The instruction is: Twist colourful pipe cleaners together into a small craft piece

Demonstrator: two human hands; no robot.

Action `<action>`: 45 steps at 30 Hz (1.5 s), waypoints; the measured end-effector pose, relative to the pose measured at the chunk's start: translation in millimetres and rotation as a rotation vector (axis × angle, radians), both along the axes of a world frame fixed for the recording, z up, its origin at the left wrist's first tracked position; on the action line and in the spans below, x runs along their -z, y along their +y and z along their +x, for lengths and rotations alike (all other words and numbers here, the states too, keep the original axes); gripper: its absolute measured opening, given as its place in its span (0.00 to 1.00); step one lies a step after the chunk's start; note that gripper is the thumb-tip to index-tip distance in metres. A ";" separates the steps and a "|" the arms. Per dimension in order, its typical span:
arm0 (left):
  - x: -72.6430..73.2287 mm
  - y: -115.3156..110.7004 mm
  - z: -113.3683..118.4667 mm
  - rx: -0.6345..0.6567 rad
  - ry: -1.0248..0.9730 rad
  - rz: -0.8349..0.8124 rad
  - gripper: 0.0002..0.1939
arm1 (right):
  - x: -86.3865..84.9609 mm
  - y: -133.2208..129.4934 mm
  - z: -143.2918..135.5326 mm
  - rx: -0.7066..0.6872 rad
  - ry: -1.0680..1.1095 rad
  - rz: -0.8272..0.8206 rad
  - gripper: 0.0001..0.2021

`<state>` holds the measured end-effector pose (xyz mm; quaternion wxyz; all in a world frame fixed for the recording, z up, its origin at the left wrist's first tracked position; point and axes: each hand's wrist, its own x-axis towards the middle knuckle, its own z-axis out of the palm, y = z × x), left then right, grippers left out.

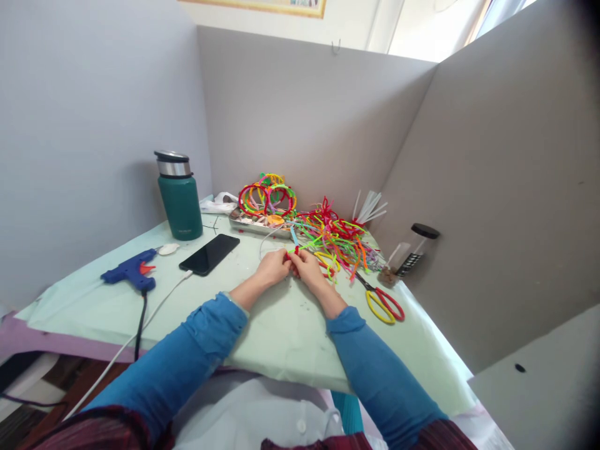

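Close together over the middle of the table, my left hand (272, 270) and my right hand (310, 273) are both closed, fingertips pinched on a small red pipe cleaner (296, 250). A bright green strand shows just beyond the fingertips; whether it is joined to the red one I cannot tell. Right behind my hands lies a tangled heap of coloured pipe cleaners (340, 234). Scissors (385, 304) with one yellow and one red handle rest to the right of my right hand, blades under the heap's edge. My fingers hide most of the held piece.
A metal tray (262, 229) carries small pieces, with pipe-cleaner rings (268, 199) on top. White sticks (371, 208) and a black-lidded jar (413, 253) stand right. Leftward are a phone (209, 254) on a cable, a blue glue gun (131, 270) and a green bottle (180, 207). Grey partitions surround the table.
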<state>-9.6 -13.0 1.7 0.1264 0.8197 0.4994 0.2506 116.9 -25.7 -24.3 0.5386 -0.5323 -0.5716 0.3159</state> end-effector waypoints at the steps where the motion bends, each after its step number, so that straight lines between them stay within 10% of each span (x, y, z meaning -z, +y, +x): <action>1: -0.1 -0.1 0.0 0.001 -0.001 -0.001 0.10 | 0.1 0.2 -0.1 0.001 -0.004 -0.001 0.12; 45: 1.6 1.3 -0.3 0.005 -0.016 -0.012 0.10 | 1.7 2.7 -0.1 0.005 -0.051 -0.023 0.12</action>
